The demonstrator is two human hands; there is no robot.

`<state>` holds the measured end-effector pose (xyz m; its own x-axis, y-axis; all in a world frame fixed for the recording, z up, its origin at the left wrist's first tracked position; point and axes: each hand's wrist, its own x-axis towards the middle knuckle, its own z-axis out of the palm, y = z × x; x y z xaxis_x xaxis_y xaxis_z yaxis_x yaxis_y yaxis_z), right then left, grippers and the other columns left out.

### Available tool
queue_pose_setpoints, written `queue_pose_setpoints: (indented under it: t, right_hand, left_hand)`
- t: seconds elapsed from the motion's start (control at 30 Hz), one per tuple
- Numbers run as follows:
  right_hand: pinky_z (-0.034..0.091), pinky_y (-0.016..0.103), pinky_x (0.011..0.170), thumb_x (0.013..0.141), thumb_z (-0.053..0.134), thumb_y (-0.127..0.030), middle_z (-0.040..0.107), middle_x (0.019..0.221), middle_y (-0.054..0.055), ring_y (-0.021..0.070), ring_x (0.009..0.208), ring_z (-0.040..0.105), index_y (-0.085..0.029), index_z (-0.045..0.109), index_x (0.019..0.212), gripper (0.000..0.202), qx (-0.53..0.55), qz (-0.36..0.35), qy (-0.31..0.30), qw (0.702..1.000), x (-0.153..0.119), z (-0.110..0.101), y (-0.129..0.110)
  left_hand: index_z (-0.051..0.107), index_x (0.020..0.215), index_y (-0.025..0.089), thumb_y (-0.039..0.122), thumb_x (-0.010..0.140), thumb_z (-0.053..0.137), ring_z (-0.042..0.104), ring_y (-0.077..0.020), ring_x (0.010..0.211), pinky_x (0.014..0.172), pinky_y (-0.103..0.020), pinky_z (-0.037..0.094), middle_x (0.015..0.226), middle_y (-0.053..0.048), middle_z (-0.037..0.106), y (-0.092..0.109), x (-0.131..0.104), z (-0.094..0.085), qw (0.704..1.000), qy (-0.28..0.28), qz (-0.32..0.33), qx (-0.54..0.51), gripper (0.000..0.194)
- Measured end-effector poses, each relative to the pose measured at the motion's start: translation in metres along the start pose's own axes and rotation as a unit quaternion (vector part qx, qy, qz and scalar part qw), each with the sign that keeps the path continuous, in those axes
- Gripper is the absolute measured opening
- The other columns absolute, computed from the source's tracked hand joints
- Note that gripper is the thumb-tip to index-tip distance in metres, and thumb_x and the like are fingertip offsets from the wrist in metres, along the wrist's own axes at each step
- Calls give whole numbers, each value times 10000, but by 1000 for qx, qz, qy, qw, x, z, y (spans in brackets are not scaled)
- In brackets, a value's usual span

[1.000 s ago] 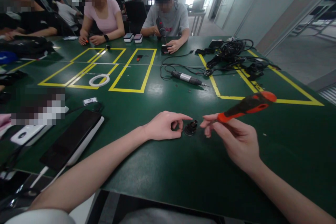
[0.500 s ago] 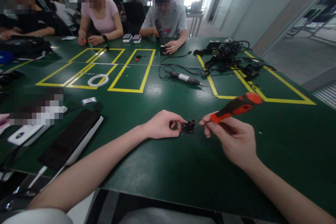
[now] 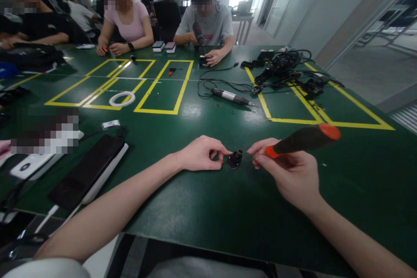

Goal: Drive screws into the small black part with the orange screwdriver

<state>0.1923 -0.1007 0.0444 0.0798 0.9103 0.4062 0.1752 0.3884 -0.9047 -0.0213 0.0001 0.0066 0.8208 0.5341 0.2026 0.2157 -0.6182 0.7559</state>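
Note:
A small black round part (image 3: 234, 160) with a flat base and a narrow metal-tipped neck sits on the green table (image 3: 182, 208). My left hand (image 3: 204, 153) has its thumb and fingers curled against the left side of this part, steadying it. To the right of the part, my right hand (image 3: 288, 167) is closed around the front of a screwdriver (image 3: 301, 140) with a dark and orange handle. The handle slants up to the right, and its shaft points left toward the part. Fingers hide most of the shaft, so I cannot tell whether its tip touches.
An electric screwdriver (image 3: 233, 97) with its cord lies beyond my hands. Black cables (image 3: 282, 69) are heaped at the back right. A white ring (image 3: 122, 99) rests at the left, and a phone on a power bank (image 3: 88, 171) near my left arm. Co-workers sit opposite.
The screwdriver's handle has turned and tipped lower to the right in my right hand. My left hand and the black part have stayed in place.

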Motion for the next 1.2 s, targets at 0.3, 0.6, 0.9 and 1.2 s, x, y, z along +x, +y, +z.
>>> queue_pose_setpoints:
  t: [0.3,0.6,0.9,1.2]
  right_hand:
    - [614,237,544,951,734,-259,762,836,36,127,602,687,-239,809,937,79,48,-28,-32,998,-1,-1,2]
    - [603,204,534,832,783,-91,745,793,-3,109,582,676,-241,798,907,168,40,-22,21,999,-3,2,8]
    - [615,230,524,813,798,-136,731,876,15,108,578,667,-229,809,892,123,16,-34,34,999,-3,3,6]
    - [676,253,595,768,890,-260,795,751,22,176,630,762,-219,727,783,168,-8,-9,46,999,-2,2,3]
  left_hand:
    - [812,1042,126,76,751,702,541,-58,575,611,-178,430,773,7,747,0,0,-2,1000,-13,-3,-20,316]
    - [795,992,116,85,734,719,520,-52,555,616,-182,436,738,20,743,1,0,-2,999,-10,-26,-42,270]
    - [771,1039,101,87,762,701,580,-71,595,627,-191,452,739,12,743,4,0,-5,997,-30,-25,-60,287]
    - [726,995,134,91,728,702,490,-56,568,621,-187,422,735,45,724,5,1,-2,996,-21,-50,-73,271]
